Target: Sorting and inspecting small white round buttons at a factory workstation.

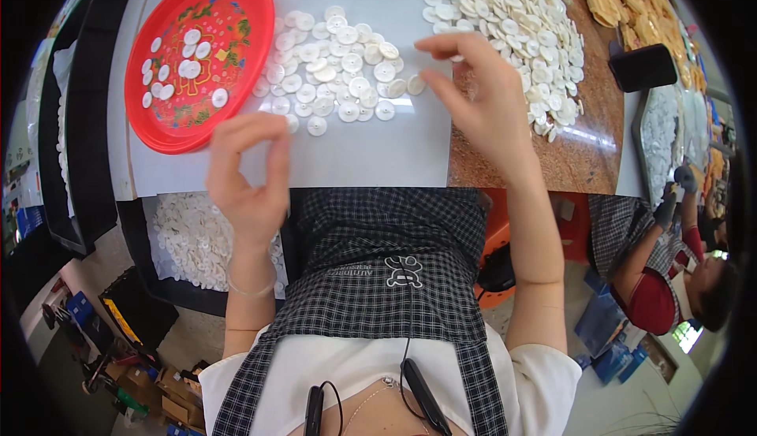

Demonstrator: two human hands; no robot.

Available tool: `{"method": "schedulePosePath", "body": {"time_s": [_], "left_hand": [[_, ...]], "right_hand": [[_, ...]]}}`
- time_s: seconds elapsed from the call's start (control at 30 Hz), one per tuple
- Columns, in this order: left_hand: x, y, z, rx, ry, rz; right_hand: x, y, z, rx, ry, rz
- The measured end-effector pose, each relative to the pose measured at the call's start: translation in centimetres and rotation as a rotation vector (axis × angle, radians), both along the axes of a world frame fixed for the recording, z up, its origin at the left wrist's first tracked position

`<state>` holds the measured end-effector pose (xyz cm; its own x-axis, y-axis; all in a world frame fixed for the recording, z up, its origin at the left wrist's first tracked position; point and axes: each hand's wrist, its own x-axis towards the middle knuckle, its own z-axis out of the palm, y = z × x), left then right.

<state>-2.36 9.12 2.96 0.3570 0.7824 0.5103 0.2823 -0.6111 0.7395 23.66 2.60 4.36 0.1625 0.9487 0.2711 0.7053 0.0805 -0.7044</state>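
piecewise sorting seems underway: white discs [351, 61] lie scattered between red tray [262, 22] and larger heap [505, 26]. right hand [481, 93] gapes, apparently empty; left hand [248, 172] curls, contents unclear. another pick would want a light pinch.

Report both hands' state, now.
Left hand: curled, blurred; cannot tell whether it holds anything.
Right hand: open, thumb and finger apart, near a disc.

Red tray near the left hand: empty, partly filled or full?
Partly filled: white discs lie scattered on the red tray, with much of its patterned base bare.
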Motion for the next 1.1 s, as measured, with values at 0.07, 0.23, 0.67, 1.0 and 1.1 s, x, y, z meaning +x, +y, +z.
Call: {"method": "schedulePosePath", "body": {"time_s": [0.07,0.23,0.67,1.0,1.1], "left_hand": [[1.3,-1.8,-0.2,-0.069,-0.026,-0.082],[3.3,-4.1,-0.6,-0.187,-0.029,-0.275],[5.0,-4.6,0.1,-1.059,-0.418,-0.367],[3.3,-3.7,-1.6,-1.503,-0.754,-0.694],[3.2,-3.6,-1.6,-1.509,-0.752,-0.68]], "right_hand": [[-0.4,-1.5,-0.9,-0.004,-0.07,-0.056],[-2.1,-1.8,-3.3,0.147,-0.126,-0.193],[-3.0,-3.6,-0.3,0.233,-0.049,-0.036],[-4.4,-4.2,-0.2,0.271,0.066,0.122],[-4.5,-4.3,-0.6,0.254,0.114,0.129]]}}
